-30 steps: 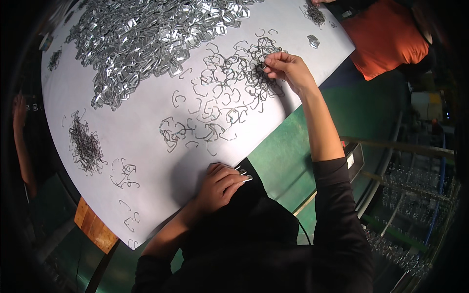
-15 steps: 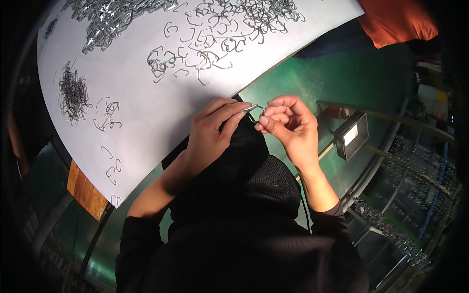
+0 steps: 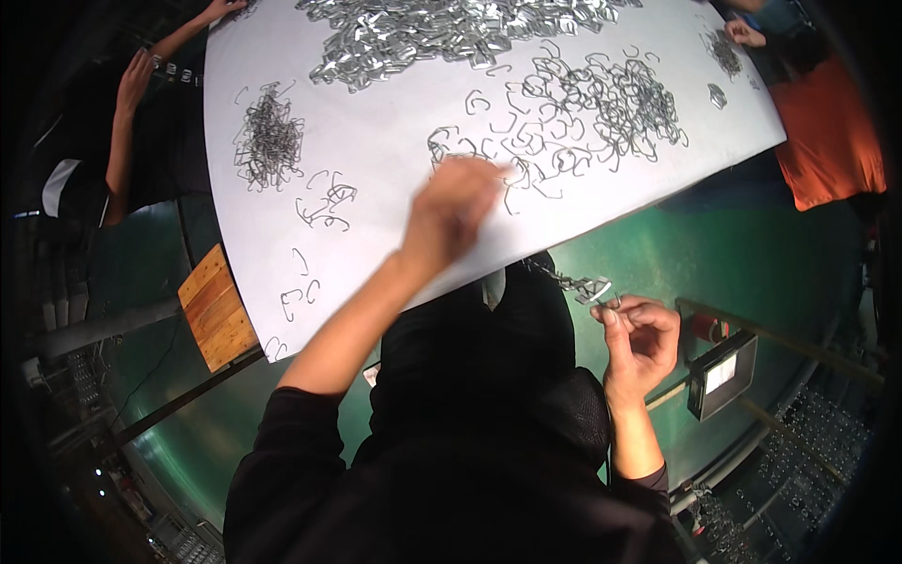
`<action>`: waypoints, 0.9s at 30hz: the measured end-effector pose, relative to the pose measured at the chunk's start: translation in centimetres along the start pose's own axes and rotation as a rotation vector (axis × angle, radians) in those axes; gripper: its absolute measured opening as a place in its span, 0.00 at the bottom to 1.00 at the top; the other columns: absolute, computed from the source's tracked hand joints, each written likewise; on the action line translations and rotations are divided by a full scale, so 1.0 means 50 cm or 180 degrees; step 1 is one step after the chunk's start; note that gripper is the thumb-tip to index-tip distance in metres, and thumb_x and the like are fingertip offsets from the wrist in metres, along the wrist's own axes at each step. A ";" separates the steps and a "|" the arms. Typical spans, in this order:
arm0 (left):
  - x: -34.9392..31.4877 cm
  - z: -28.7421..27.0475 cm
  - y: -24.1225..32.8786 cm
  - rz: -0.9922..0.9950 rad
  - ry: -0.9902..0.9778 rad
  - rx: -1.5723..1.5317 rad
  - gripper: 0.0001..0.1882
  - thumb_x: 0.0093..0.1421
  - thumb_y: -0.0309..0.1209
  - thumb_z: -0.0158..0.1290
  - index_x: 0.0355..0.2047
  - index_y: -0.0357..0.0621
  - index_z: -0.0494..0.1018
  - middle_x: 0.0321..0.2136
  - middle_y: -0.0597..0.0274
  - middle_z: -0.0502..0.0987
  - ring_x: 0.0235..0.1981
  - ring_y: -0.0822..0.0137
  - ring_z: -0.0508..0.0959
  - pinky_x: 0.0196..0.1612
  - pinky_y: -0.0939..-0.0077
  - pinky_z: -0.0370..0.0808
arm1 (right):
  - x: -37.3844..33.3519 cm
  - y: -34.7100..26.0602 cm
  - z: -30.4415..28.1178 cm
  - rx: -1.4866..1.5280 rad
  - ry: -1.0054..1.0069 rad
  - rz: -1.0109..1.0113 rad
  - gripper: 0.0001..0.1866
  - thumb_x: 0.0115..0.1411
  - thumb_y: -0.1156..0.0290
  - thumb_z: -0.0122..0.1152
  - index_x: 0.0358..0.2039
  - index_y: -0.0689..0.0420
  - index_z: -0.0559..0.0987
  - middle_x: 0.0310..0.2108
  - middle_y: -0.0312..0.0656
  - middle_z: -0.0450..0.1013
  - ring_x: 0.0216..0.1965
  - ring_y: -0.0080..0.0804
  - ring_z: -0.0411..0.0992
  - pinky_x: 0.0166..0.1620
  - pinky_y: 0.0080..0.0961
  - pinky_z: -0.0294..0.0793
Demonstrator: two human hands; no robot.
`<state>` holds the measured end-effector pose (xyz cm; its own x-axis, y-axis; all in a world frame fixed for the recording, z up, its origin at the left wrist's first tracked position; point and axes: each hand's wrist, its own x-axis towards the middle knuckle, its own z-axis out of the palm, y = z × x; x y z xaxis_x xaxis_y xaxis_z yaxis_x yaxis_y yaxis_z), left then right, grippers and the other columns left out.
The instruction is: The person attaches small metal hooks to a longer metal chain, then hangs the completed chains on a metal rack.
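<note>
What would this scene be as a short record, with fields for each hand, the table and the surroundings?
Left hand: over the white table, motion-blurred; whether it holds anything cannot be told
Right hand: pinching the end of a strand of metal pieces, beyond the table's near edge
Table: silver buckle pile at far side, loose wire hooks, dense wire heap at left
Surroundings: orange cloth at right, wooden board at left

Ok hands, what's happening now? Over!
Left hand: blurred, over white table, grip unclear. Right hand: pinching metal strand. Wire hooks on table, some partly behind left hand.
</note>
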<state>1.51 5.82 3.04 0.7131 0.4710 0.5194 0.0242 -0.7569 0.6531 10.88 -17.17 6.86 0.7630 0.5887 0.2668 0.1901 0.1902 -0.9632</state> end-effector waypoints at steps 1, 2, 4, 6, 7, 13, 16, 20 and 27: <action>0.024 -0.020 -0.052 -0.0294 0.0353 0.0442 0.09 0.55 0.25 0.51 0.36 0.37 0.77 0.34 0.52 0.77 0.37 0.57 0.76 0.39 0.70 0.73 | 0.000 -0.004 0.001 -0.0039 -0.0020 -0.0007 0.13 0.51 0.90 0.57 0.33 0.63 0.65 0.31 0.48 0.70 0.31 0.30 0.73 0.38 0.28 0.78; 0.044 -0.046 -0.106 -0.0364 0.0574 0.0888 0.09 0.56 0.27 0.51 0.36 0.39 0.77 0.35 0.51 0.77 0.36 0.56 0.76 0.39 0.70 0.73 | 0.003 -0.009 0.002 -0.0092 -0.0040 -0.0015 0.13 0.51 0.90 0.57 0.32 0.63 0.65 0.31 0.48 0.70 0.31 0.30 0.73 0.38 0.28 0.78; 0.076 -0.092 -0.213 -0.0756 0.0786 0.1220 0.11 0.56 0.30 0.52 0.37 0.39 0.77 0.35 0.52 0.77 0.37 0.55 0.75 0.42 0.67 0.71 | 0.005 -0.014 0.001 -0.0151 -0.0086 -0.0044 0.13 0.51 0.90 0.57 0.32 0.63 0.65 0.31 0.48 0.70 0.30 0.30 0.73 0.38 0.27 0.78; 0.112 -0.124 -0.285 -0.1087 0.0738 0.1827 0.13 0.55 0.34 0.54 0.37 0.40 0.77 0.37 0.53 0.76 0.42 0.54 0.72 0.44 0.62 0.70 | 0.009 -0.015 0.002 -0.0211 -0.0104 -0.0031 0.13 0.51 0.89 0.57 0.32 0.62 0.65 0.31 0.48 0.70 0.30 0.30 0.73 0.38 0.27 0.78; 0.134 -0.128 -0.310 -0.1254 0.0679 0.2037 0.14 0.54 0.36 0.55 0.38 0.41 0.77 0.37 0.53 0.76 0.42 0.54 0.72 0.45 0.62 0.70 | 0.010 -0.019 0.002 -0.0247 -0.0098 -0.0024 0.13 0.51 0.89 0.57 0.32 0.62 0.65 0.31 0.48 0.70 0.30 0.30 0.73 0.38 0.27 0.78; 0.208 -0.143 -0.350 -0.1942 0.0009 0.2503 0.18 0.48 0.42 0.61 0.34 0.43 0.77 0.38 0.56 0.76 0.43 0.57 0.73 0.43 0.63 0.71 | 0.016 -0.023 0.007 -0.0244 -0.0044 0.0043 0.12 0.51 0.88 0.59 0.32 0.64 0.66 0.31 0.48 0.71 0.31 0.30 0.73 0.37 0.26 0.78; 0.201 -0.158 -0.357 -0.1918 0.0129 0.2137 0.17 0.46 0.40 0.62 0.34 0.44 0.77 0.36 0.57 0.77 0.41 0.57 0.74 0.41 0.62 0.71 | 0.022 -0.017 0.011 -0.0387 -0.0115 -0.0057 0.12 0.51 0.88 0.59 0.32 0.63 0.66 0.30 0.48 0.71 0.30 0.29 0.73 0.36 0.23 0.76; 0.186 -0.147 -0.350 -0.1586 0.0410 0.2032 0.12 0.48 0.35 0.60 0.33 0.45 0.76 0.30 0.60 0.79 0.35 0.58 0.77 0.38 0.63 0.72 | 0.023 -0.009 0.011 -0.0467 -0.0158 0.0064 0.12 0.50 0.87 0.60 0.31 0.63 0.67 0.30 0.47 0.72 0.30 0.27 0.73 0.34 0.20 0.75; 0.168 -0.150 -0.355 -0.1310 0.0644 0.1426 0.10 0.52 0.33 0.57 0.34 0.45 0.74 0.29 0.60 0.80 0.32 0.61 0.80 0.36 0.69 0.73 | 0.033 -0.003 0.011 -0.0469 -0.0224 -0.0029 0.11 0.49 0.88 0.61 0.30 0.63 0.69 0.29 0.44 0.72 0.32 0.26 0.74 0.35 0.19 0.77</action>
<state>1.81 26.59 -0.06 0.4376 0.8065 0.3975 0.5895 -0.5912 0.5505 11.78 -15.82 7.47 0.7166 0.6422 0.2722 0.2892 0.0815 -0.9538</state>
